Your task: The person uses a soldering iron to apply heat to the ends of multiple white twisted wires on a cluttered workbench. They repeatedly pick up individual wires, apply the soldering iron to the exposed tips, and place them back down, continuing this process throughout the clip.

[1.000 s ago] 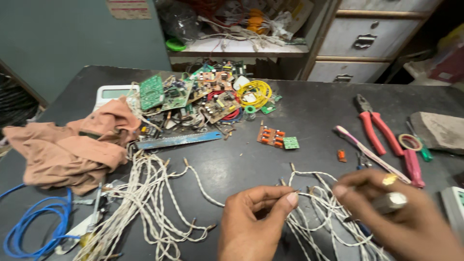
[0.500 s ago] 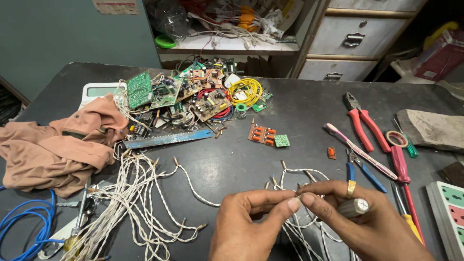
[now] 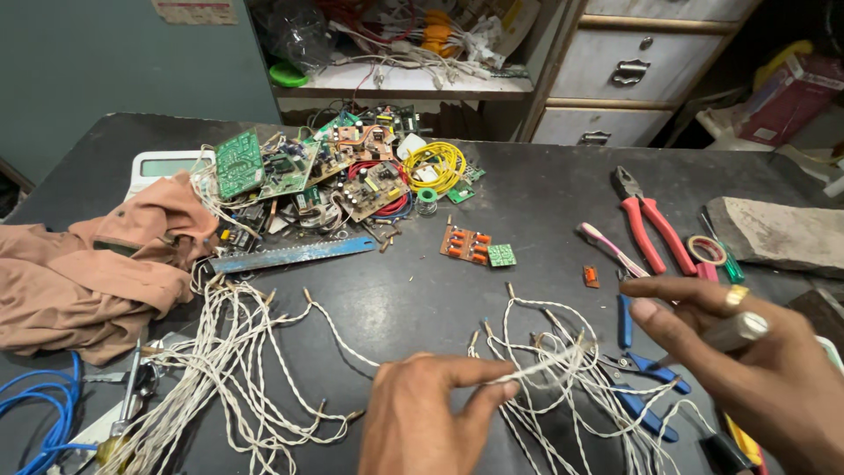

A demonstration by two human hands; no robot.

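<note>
Left hand pinches 1 white twisted wire over the dark table.

The left hand (image 3: 431, 418) is closed on the white twisted wire (image 3: 549, 362), finger and thumb tight near its end, above the loose wire pile (image 3: 580, 387). The right hand (image 3: 747, 369) is just beside it, fingers stretched out and loose, holding nothing I can see. To do this well, I think keep the pinch firm and lift the wire clear of the pile so it does not tangle.

Bare tabletop (image 3: 413, 299) lies between wire bundles (image 3: 237, 369), boards (image 3: 308, 171) and pliers (image 3: 651, 224).
</note>
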